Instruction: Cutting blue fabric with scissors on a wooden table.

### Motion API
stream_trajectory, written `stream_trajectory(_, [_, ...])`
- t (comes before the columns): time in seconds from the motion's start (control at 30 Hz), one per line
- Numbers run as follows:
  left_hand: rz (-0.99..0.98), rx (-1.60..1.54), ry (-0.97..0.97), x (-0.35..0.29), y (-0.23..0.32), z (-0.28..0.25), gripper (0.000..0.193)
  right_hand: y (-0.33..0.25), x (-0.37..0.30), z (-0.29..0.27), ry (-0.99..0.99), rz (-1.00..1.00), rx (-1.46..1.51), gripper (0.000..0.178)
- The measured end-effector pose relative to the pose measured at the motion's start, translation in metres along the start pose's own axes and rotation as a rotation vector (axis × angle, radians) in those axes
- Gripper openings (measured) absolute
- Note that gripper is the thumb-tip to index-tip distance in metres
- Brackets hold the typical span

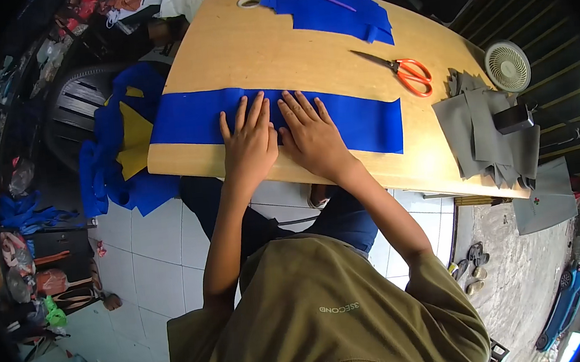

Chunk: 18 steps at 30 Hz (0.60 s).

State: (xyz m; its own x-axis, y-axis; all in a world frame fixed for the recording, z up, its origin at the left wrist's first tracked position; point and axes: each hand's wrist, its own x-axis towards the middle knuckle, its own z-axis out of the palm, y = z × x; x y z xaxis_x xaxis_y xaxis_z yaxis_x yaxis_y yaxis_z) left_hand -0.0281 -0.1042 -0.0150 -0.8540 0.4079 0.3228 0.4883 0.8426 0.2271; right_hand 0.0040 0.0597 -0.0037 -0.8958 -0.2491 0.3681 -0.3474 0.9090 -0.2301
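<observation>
Left hand (251, 146) and right hand (314, 136) rest flat on blue cloth (371, 124), grasping nothing; orange-handled scissors (413, 74) lie nearby on the bench (244, 54).

Marked item, one: olive-green shirt (353, 272) on the person wearing the camera; a single short line of small, pale block capitals (339, 308) with one numeral, set across the chest, upside down in the head view, legible, wording not transcribed here. Marked item, two: grey sheet-like piece (555, 209) beyond the right end of the table (251, 53); one tiny red and green mark (537, 201) on its face, too small to tell whether letter, sign or emblem.
</observation>
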Motion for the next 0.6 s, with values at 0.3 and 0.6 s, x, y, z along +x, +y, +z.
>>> stream_trajectory(0.3, [0.011,0.021,0.046,0.002,0.0,0.002,0.051,0.021,-0.011,-0.035,0.029,0.033,0.174,0.052])
stream_trajectory(0.6, [0.009,0.071,0.052,0.003,0.0,0.002,0.051,0.127,-0.089,-0.093,0.017,0.322,0.145,0.043])
